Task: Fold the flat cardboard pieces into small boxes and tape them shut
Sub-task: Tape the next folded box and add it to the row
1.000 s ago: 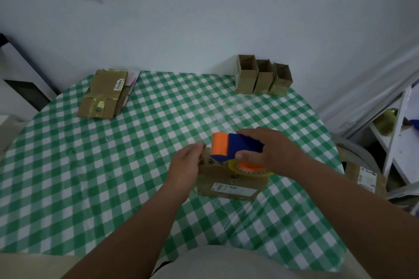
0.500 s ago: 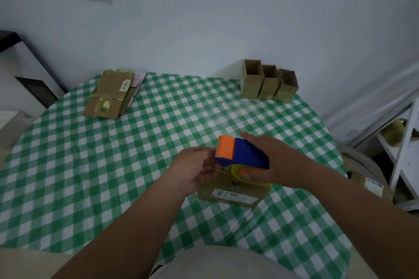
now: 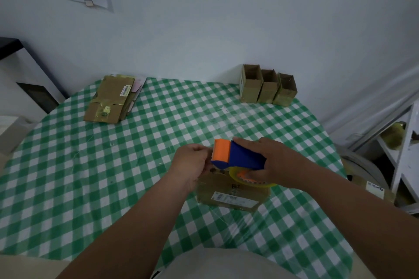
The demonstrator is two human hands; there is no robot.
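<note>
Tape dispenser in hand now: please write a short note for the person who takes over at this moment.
Right hand grips the tape dispenser above the box near the table front edge. Left hand is curled at the dispenser's orange end; a tape pinch cannot be confirmed.
Done: three folded boxes stand at the back right.
Left: tape this box, then fold the flat cardboard stack at the back left.

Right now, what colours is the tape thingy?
Blue tape dispenser with an orange front, seen in the head view.

flat cardboard stack (image 3: 111,102) far left | three boxes (image 3: 267,86) far right | dispenser (image 3: 238,156) over near box (image 3: 231,192)
</note>
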